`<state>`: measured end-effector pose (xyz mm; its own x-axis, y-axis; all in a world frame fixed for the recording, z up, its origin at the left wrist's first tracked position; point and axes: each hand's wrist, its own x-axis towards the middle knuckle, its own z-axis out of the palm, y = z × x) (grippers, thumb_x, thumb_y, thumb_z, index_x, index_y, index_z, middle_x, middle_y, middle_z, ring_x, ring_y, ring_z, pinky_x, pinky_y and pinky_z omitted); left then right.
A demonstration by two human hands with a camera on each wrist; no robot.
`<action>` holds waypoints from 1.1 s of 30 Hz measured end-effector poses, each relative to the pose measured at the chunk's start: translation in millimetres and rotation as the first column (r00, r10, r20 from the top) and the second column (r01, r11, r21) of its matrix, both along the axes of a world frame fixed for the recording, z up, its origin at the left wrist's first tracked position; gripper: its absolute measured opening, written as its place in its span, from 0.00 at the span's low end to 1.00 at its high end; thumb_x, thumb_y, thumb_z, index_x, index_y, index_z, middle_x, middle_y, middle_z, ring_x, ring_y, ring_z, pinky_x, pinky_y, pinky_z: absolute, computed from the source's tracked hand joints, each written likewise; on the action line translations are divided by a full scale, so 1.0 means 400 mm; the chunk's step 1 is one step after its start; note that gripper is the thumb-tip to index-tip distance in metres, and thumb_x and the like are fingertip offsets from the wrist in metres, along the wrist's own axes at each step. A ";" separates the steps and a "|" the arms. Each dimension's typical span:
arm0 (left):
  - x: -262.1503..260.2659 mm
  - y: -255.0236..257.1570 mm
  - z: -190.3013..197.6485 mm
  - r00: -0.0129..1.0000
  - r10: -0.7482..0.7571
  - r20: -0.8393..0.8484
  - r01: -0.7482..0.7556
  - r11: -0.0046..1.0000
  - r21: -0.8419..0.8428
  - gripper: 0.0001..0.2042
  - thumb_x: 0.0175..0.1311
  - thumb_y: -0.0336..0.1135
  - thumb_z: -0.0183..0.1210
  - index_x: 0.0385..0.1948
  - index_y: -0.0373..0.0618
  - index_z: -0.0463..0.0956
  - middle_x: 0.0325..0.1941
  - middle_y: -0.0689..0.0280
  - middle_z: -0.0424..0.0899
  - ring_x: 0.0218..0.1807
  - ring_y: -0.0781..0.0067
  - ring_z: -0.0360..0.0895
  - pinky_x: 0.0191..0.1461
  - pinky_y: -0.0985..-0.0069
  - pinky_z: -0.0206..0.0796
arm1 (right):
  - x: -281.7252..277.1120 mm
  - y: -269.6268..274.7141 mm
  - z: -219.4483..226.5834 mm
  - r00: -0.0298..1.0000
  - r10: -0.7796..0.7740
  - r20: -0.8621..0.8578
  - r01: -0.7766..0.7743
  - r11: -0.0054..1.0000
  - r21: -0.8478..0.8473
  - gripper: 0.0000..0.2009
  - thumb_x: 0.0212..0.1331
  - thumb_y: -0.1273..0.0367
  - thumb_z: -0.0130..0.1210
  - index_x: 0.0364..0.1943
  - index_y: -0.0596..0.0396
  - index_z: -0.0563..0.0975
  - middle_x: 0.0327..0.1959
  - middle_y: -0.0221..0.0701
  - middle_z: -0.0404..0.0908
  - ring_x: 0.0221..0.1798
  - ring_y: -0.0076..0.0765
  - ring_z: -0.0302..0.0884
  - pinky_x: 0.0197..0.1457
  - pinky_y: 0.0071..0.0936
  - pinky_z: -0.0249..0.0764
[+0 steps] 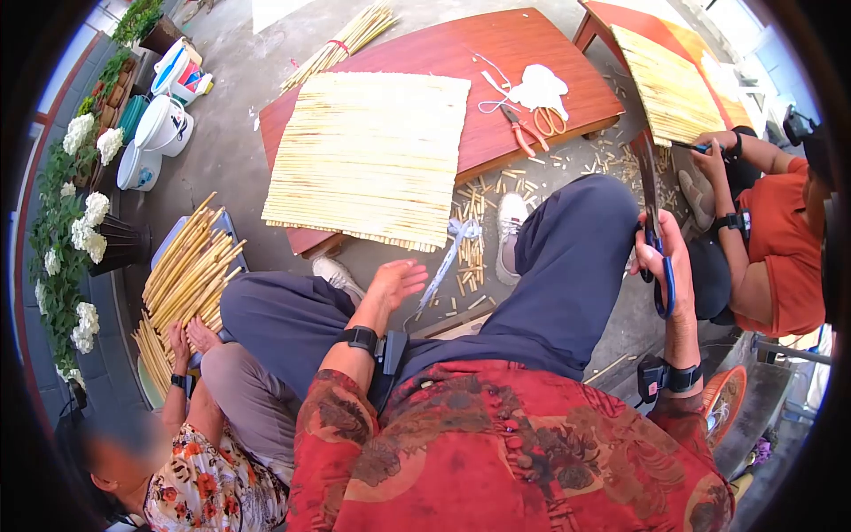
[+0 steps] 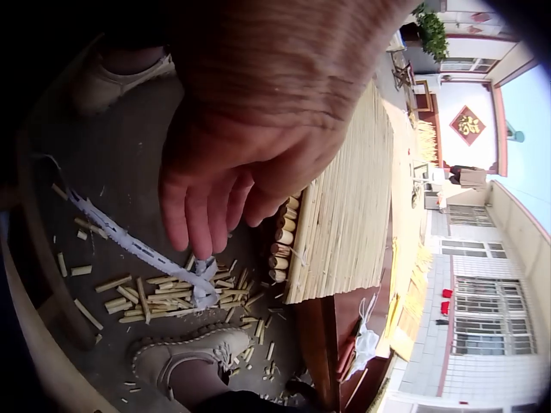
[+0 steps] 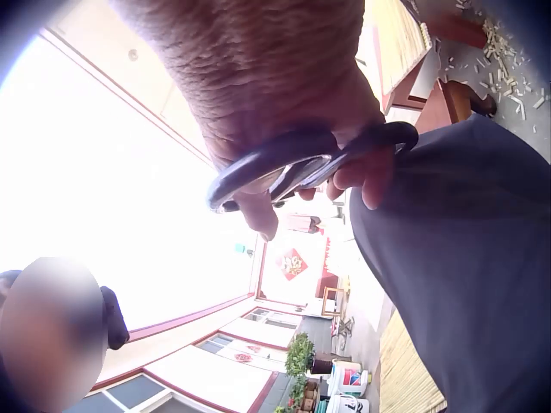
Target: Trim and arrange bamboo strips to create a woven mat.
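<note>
My left hand (image 1: pixel 394 285) is held out with straight fingers in front of the reed mat (image 1: pixel 365 164), holding nothing. In the left wrist view, the left hand (image 2: pixel 250 172) hangs over the floor beside the mat's cut ends. Raised above my right knee, my right hand (image 1: pixel 679 262) grips large scissors (image 1: pixel 666 301) with dark blue handles, the blades pointing away from me. Fingers go through the handle loops (image 3: pixel 267 163) in the right wrist view. The pale mat of stalks side by side lies on a reddish wooden table (image 1: pixel 487 53).
Pliers (image 1: pixel 521 133), orange-handled scissors (image 1: pixel 551 121) and white string (image 1: pixel 538 89) lie on the table's right. Cut stalk ends (image 1: pixel 474 253) and a whitish strip (image 1: pixel 441 273) litter the floor. One person handles stalks (image 1: pixel 191 266) at left; another works on a second mat (image 1: pixel 669 84) at right.
</note>
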<state>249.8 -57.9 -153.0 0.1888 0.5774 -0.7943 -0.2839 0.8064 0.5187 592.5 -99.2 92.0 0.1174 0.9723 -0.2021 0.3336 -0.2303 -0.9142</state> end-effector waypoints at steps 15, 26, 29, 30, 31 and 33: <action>0.009 -0.012 0.022 0.956 -0.284 0.070 0.285 0.959 0.007 0.11 0.60 0.31 0.45 0.39 0.34 0.68 0.37 0.51 0.76 0.39 0.58 0.76 0.37 0.62 0.71 | -0.186 0.190 -0.396 0.465 0.884 0.053 -0.662 0.387 -0.642 0.37 0.39 0.38 0.52 0.46 0.55 0.69 0.41 0.41 0.73 0.43 0.40 0.71 0.43 0.32 0.67; 0.021 0.011 0.028 0.972 -0.189 0.139 0.198 0.979 -0.053 0.12 0.61 0.32 0.44 0.41 0.32 0.66 0.38 0.51 0.76 0.40 0.58 0.75 0.39 0.64 0.71 | -0.250 0.234 -0.475 0.560 0.809 -0.179 -0.630 0.276 -0.726 0.33 0.43 0.41 0.52 0.48 0.48 0.68 0.32 0.27 0.71 0.32 0.23 0.66 0.31 0.20 0.64; 0.021 0.009 0.027 0.977 -0.161 0.140 0.172 0.983 -0.064 0.12 0.61 0.32 0.45 0.41 0.32 0.66 0.39 0.51 0.75 0.40 0.58 0.75 0.40 0.64 0.71 | -0.249 0.239 -0.505 0.563 0.798 -0.212 -0.662 0.282 -0.695 0.31 0.45 0.42 0.51 0.47 0.48 0.68 0.33 0.26 0.69 0.34 0.22 0.64 0.33 0.19 0.64; 0.022 0.010 0.027 0.979 -0.148 0.140 0.157 0.986 -0.058 0.13 0.60 0.32 0.46 0.42 0.32 0.66 0.40 0.51 0.75 0.41 0.58 0.75 0.40 0.65 0.71 | -0.247 0.243 -0.511 0.548 0.806 -0.224 -0.671 0.264 -0.692 0.30 0.45 0.43 0.51 0.47 0.48 0.68 0.34 0.26 0.69 0.35 0.22 0.64 0.34 0.19 0.63; 0.023 0.010 0.027 0.979 -0.150 0.140 0.160 0.985 -0.062 0.13 0.60 0.32 0.46 0.42 0.32 0.66 0.40 0.51 0.75 0.41 0.58 0.75 0.40 0.65 0.71 | -0.244 0.245 -0.517 0.534 0.812 -0.236 -0.680 0.246 -0.691 0.30 0.45 0.43 0.51 0.47 0.49 0.68 0.34 0.25 0.69 0.36 0.22 0.64 0.35 0.19 0.63; 0.027 0.010 0.026 0.981 -0.129 0.147 0.137 0.990 -0.045 0.14 0.60 0.32 0.48 0.43 0.32 0.65 0.41 0.51 0.75 0.41 0.59 0.75 0.41 0.65 0.70 | -0.238 0.245 -0.531 0.535 0.798 -0.276 -0.705 0.243 -0.667 0.30 0.45 0.43 0.52 0.47 0.49 0.68 0.34 0.25 0.69 0.36 0.21 0.63 0.37 0.18 0.63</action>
<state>260.5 -54.0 -142.5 0.3753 0.4961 -0.7829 -0.2405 0.8679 0.4347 497.5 -1.0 -120.5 -0.5285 0.2182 -0.8204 0.7662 -0.2935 -0.5716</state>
